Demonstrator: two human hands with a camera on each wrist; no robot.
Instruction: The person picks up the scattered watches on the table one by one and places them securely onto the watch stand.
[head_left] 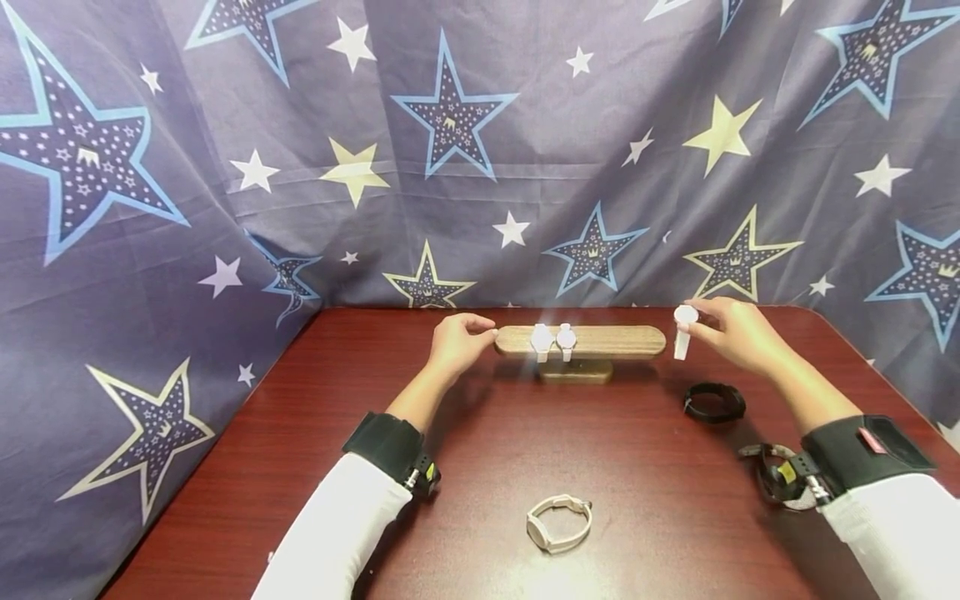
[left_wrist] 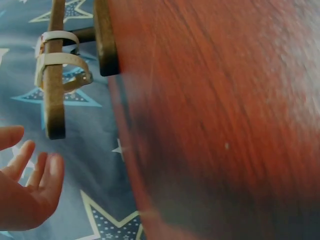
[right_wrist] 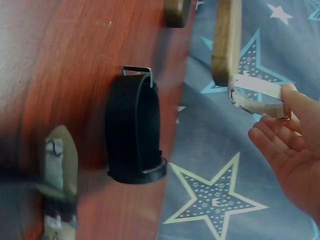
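Observation:
My right hand [head_left: 738,329] pinches a white wristwatch [head_left: 682,333] between thumb and fingers, just off the right end of a wooden display bar [head_left: 630,338]. In the right wrist view the buckled strap [right_wrist: 257,86] forms a loop close to the bar's end. Two pale watches, one with a larger face [head_left: 542,339] and one with a smaller face [head_left: 566,337], are looped around the bar left of its middle. My left hand [head_left: 459,342] is at the bar's left end; in the left wrist view its loosely bent fingers [left_wrist: 54,172] hold nothing, just short of the wood.
A black watch [head_left: 714,403] lies on the red-brown table [head_left: 465,467] below my right hand. Nearer me, another watch [head_left: 783,479] is partly hidden by the wrist camera. A beige watch [head_left: 558,525] lies front centre. A star-patterned curtain [head_left: 525,192] hangs behind.

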